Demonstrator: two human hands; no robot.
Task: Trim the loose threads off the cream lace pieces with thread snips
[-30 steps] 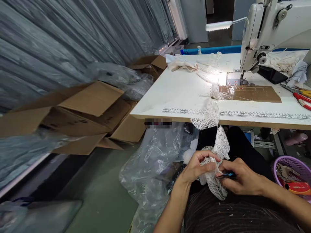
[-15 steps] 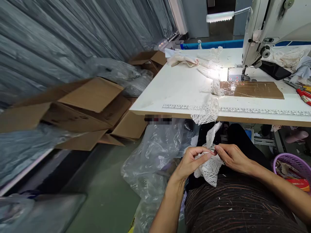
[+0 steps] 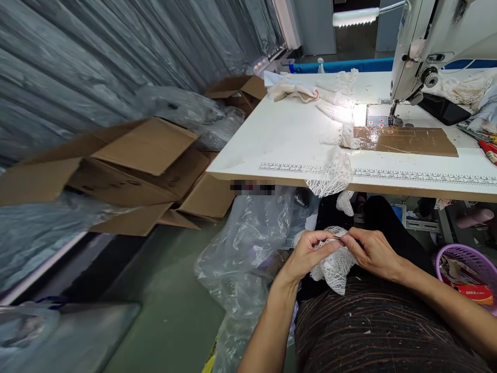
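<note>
Over my lap, my left hand [image 3: 306,256] pinches a piece of white openwork lace [image 3: 334,272] between thumb and forefinger. My right hand [image 3: 373,252] is closed too, its thumb and forefinger pressed together at the lace's upper edge, nearly touching the left fingertips. A thin dark sliver shows between the fingertips, too small to name. Loose folds of the lace hang below both hands. Another lace strip [image 3: 330,173] lies across the table's front and droops over its edge, its lower end [image 3: 345,203] hanging above my hands.
A sewing machine [image 3: 417,52] with a lit lamp [image 3: 356,17] stands on the white table [image 3: 248,140]. Brown cardboard [image 3: 411,141] lies by its needle. Open cartons [image 3: 147,147] and clear plastic [image 3: 244,248] sit left; a purple basket [image 3: 466,253] stands right.
The lace strip, which ran down from the table to my hands, now hangs short from the table edge, with a gap above the lace I hold. Both hands remain close together.
</note>
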